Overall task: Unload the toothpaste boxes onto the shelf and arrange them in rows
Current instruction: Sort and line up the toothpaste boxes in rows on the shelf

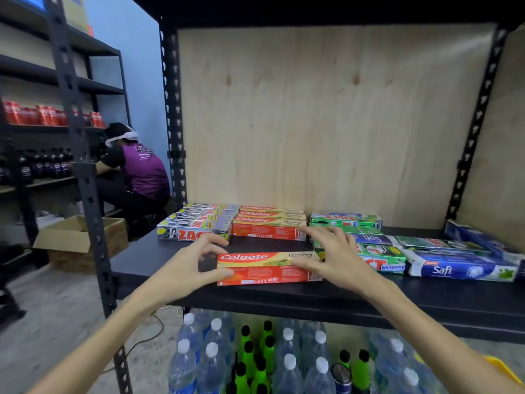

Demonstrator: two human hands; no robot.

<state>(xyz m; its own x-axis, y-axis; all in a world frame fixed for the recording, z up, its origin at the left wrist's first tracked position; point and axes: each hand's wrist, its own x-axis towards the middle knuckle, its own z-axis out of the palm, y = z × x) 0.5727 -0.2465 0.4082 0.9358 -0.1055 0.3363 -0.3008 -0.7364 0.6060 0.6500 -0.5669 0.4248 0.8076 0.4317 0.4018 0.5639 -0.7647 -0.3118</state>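
1. Both hands, left (189, 267) and right (333, 258), pinch one Colgate box (267, 268) by its ends at the shelf (426, 297) front.
2. Zact row (196, 226) and Colgate row (270, 223) look neat.
3. Right pile (426, 251) is jumbled and needs rows.

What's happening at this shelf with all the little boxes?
A person is stocking toothpaste. Both hands, the left hand and right hand, hold a red Colgate box by its ends near the front of the black shelf. Behind it sit a row of more Colgate boxes and a row of Zact boxes to their left. To the right, green and blue boxes lie less tidily.
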